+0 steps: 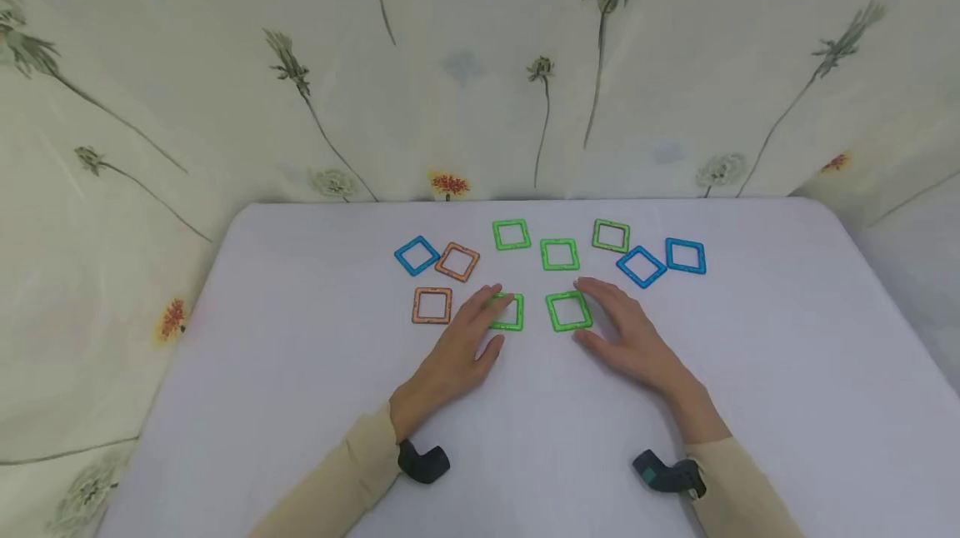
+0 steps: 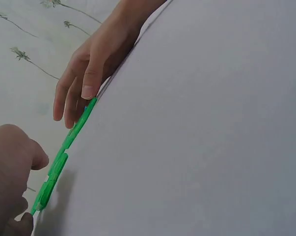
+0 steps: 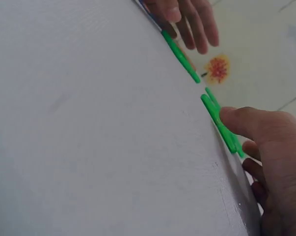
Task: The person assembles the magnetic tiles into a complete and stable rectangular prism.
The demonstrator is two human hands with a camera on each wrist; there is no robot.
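Observation:
Two green open square frames lie flat on the white table, side by side, in the head view. My left hand (image 1: 450, 359) reaches over the left green square (image 1: 521, 313), its fingers extended across that piece's left part and its thumb apart below. Around the right side of the right green square (image 1: 552, 313), my right hand (image 1: 633, 342) has its fingers near the top corner and its thumb near the bottom corner. In the right wrist view, the thumb of the right hand (image 3: 280, 147) overlaps a green edge (image 3: 219, 120).
Behind the hands lie more square frames: blue (image 1: 404, 264) and two orange (image 1: 451, 274) ones at left, green (image 1: 560, 267) ones in the middle, and two blue (image 1: 632, 275) ones at right. A flowered cloth (image 1: 465, 122) hangs beyond the table's (image 1: 315, 288) back edge.

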